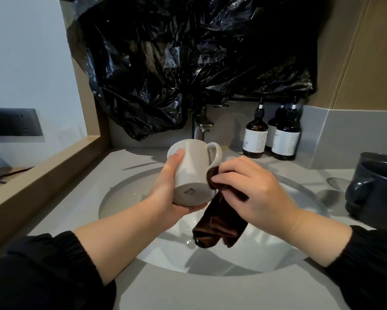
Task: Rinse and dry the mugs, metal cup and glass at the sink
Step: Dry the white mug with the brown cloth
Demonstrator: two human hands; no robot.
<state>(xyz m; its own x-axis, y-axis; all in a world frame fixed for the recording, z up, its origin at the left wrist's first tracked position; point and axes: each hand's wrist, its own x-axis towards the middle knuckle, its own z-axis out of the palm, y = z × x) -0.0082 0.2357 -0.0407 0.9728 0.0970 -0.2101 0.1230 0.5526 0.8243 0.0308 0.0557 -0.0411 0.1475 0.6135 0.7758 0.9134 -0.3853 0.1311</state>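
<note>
Behind: crinkled glossy black plastic sheeting (188,59) hangs over the wall and hides the top of the grey metal tap (201,128).
Right side: three amber pump bottles with white labels (255,137) stand at the back of the grey stone counter (210,291). A dark blue glazed mug (375,186) sits at the far edge.
Mug: the smooth white ceramic mug (192,168) is above the round white sink basin (244,258). It is tipped with its unglazed stamped base towards me, handle up and right.
Left hand (170,186): my thumb and fingers are wrapped round the mug's body.
Right hand (252,191): my curled fingers pinch a soft dark brown cloth (219,224) against the mug below the handle. The rest hangs in folds over the basin.
</note>
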